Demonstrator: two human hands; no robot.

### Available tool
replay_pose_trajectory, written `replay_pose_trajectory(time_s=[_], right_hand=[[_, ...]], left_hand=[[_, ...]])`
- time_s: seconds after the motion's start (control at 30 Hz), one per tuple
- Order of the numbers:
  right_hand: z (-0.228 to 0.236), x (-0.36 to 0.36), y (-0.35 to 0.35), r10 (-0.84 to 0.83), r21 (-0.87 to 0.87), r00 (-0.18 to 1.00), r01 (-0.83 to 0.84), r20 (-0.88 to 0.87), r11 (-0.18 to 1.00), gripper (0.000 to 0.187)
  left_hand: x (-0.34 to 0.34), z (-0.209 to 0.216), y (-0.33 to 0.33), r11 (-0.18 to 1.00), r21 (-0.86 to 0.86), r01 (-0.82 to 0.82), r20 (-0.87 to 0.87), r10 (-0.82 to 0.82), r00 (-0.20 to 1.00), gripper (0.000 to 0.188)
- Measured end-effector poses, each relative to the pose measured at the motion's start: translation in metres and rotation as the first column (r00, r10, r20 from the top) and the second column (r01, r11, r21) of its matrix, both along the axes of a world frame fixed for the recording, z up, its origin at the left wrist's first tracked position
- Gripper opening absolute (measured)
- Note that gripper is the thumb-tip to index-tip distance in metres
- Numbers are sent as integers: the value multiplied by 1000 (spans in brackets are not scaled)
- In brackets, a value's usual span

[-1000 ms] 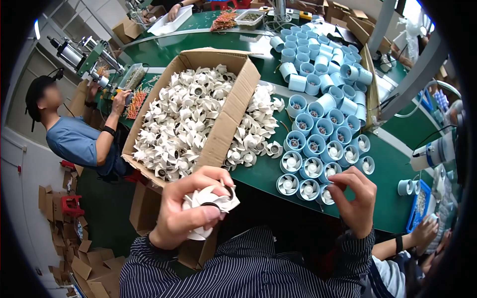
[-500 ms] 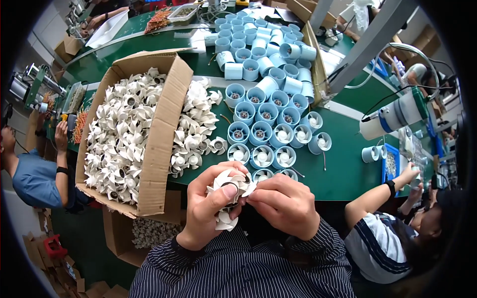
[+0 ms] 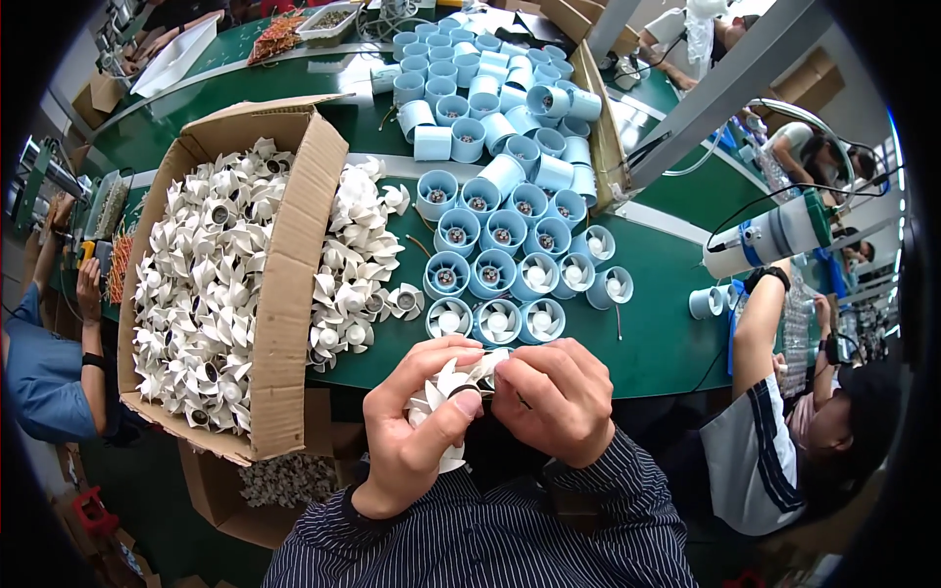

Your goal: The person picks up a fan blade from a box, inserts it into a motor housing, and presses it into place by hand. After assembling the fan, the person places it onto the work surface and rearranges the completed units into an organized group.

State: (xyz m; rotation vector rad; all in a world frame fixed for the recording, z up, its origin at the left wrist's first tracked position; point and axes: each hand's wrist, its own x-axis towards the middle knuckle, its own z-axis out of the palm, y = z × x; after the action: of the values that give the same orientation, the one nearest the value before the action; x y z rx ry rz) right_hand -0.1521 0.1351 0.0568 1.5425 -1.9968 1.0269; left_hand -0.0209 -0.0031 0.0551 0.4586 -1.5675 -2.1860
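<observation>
Your left hand (image 3: 421,421) grasps white fans (image 3: 448,380), at the near edge of the green table (image 3: 647,343). Your right hand (image 3: 561,402) pinches them at their 3 o'clock side. From your hands, a box (image 3: 297,294) full of more sits at 10 o'clock, a loose pile (image 3: 353,260) just beside it towards 11. Blue cups (image 3: 502,174) crowd 12 o'clock; the nearest three hold fans.

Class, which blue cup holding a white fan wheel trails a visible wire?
The rightmost cup of the main group: its wire stretches toward the near edge of the green table; other cups holding fan wheels show none.
</observation>
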Motion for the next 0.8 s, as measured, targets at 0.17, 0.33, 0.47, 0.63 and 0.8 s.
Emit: replay_pose_trajectory(time_s=[0.17, 0.33, 0.47, 0.63, 0.8], right_hand=[[11, -12, 4, 87, 100, 990, -99, 113, 990, 25], [-1, -68, 16, -151, 95, 909, 124, 387, 988, 7], [-21, -139, 18, -330, 185, 784, 272, 527, 944, 14], [-39, -167, 10, -379, 303, 817, 264, 434, 916, 14], [-42, -166, 8, -391, 358, 812, 243, 434, 902, 12]], left_hand=[[0, -3, -9, 977, 197, 84, 66, -99, 993, 45], [6, -14, -12, 933, 355, 63, -2, -66, 998, 40], [10, -20, -16, 849, 489, 202, 27, -246, 969, 34], [6, -15, -16, 823, 497, 277, 23, -331, 943, 36], [1, -13, -15, 817, 496, 294, 35, -357, 933, 41]])
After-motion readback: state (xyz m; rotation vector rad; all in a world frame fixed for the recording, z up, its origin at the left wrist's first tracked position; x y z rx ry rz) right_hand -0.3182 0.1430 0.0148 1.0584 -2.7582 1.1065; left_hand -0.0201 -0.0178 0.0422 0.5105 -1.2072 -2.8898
